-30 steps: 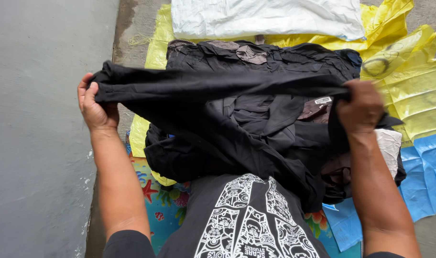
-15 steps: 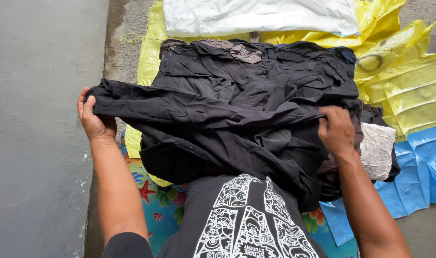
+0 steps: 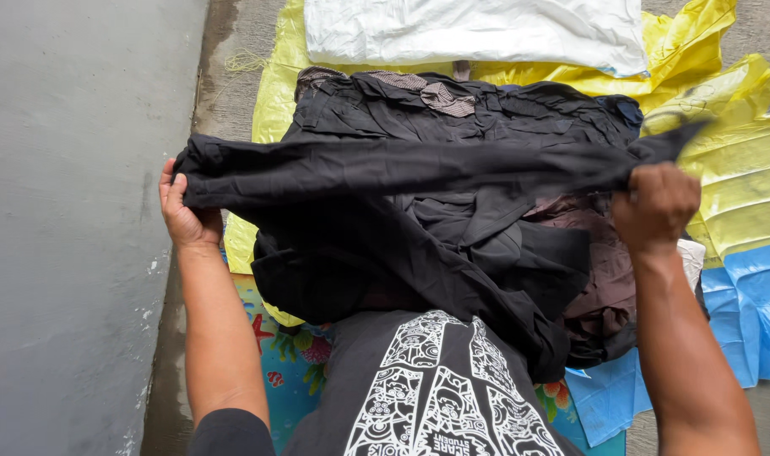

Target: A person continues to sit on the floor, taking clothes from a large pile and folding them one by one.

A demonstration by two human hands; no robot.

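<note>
Left hand (image 3: 185, 218) and right hand (image 3: 655, 205): fingers closed on opposite ends of a black garment (image 3: 402, 173), stretched above the dark clothes pile (image 3: 452, 253) on yellow plastic sheet (image 3: 740, 177).

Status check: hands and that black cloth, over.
Left hand and right hand grip long black cloth garment, stretched level. Heap of dark clothes beneath. Nothing blocking.

Grey concrete wall (image 3: 73, 211) left, concrete floor (image 3: 233, 76), soft daylight.

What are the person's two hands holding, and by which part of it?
A black garment, stretched between the hands: the left hand grips one end of it, and the right hand is closed on the opposite end.
</note>
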